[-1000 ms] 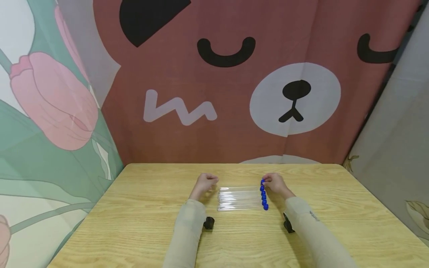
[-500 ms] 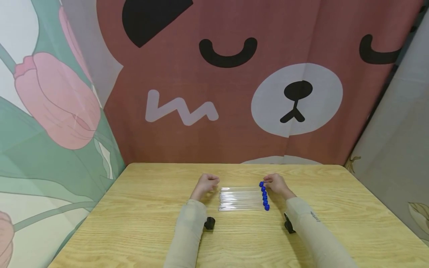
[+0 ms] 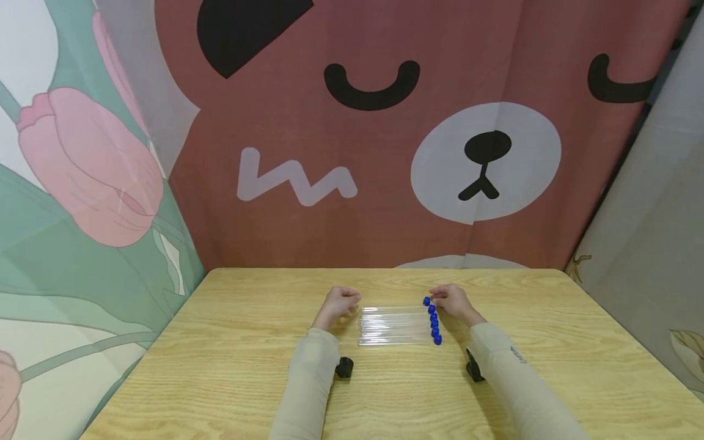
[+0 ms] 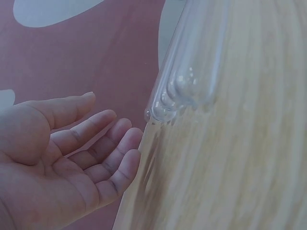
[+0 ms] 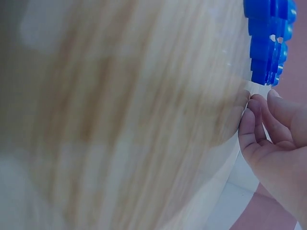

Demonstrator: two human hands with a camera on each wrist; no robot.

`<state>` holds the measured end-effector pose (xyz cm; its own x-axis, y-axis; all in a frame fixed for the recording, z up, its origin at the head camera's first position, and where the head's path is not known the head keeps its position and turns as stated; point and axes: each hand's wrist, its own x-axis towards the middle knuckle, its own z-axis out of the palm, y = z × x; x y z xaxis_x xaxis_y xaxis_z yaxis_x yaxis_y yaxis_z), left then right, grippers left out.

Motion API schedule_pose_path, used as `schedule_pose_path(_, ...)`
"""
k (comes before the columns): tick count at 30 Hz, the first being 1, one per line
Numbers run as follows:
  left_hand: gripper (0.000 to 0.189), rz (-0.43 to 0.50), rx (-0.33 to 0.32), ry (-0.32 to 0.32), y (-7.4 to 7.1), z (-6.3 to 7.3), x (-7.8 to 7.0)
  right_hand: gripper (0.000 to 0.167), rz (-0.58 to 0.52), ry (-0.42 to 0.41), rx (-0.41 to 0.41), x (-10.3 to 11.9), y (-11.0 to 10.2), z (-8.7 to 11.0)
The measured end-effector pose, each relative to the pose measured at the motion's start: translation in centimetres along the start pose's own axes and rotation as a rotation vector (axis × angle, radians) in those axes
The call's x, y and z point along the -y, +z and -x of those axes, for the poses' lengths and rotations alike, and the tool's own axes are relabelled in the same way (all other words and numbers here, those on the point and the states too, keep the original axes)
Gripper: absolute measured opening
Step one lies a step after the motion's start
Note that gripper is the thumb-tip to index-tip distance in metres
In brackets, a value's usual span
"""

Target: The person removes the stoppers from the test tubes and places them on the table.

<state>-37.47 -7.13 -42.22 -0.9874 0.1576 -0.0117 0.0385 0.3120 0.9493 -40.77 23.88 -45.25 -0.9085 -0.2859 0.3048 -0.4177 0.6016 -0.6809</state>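
Several clear test tubes (image 3: 393,327) lie side by side on the table, their blue caps (image 3: 434,324) in a row at the right end. The farthest blue cap (image 3: 426,301) sits a little left of its neighbours. My left hand (image 3: 337,305) is just left of the tubes' rounded ends (image 4: 184,88), palm up with fingers loosely bent, touching no tube in the left wrist view. My right hand (image 3: 453,301) is beside the farthest cap, fingers loosely bent. In the right wrist view its fingertips (image 5: 247,120) are close to the blue caps (image 5: 261,45), with nothing visible between them.
The wooden table (image 3: 220,366) carries the tubes near its middle. Behind it hangs a curtain (image 3: 379,232) with a bear print, and a floral curtain (image 3: 82,275) hangs at the left. A black wrist camera (image 3: 344,366) is on the left wrist.
The farthest cap has shifted slightly left relative to the other caps. My right fingers, earlier at that cap, are now just beside it. The left hand has hardly moved.
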Motion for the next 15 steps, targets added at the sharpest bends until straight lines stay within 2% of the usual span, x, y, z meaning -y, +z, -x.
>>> schedule_pose_path(2,0.024,0.000,-0.001,-0.001,0.0,0.0,0.0,0.021,0.002,0.010,-0.002,0.9,-0.1,0.4)
schedule_pose_path(3,0.024,0.000,-0.002,-0.001,0.0,0.0,0.0,0.021,0.030,0.057,0.001,2.2,-0.3,0.7)
schedule_pose_path(10,0.023,-0.025,-0.015,0.016,0.1,0.1,0.0,0.019,0.102,0.073,-0.037,3.4,-0.7,1.3)
schedule_pose_path(12,0.023,-0.056,-0.033,0.043,0.1,0.2,-0.2,0.018,0.122,0.073,-0.053,3.7,-0.7,1.4)
schedule_pose_path(15,0.021,-0.129,-0.078,0.121,0.2,0.4,-0.7,0.016,0.165,0.042,-0.057,3.6,-0.7,1.5)
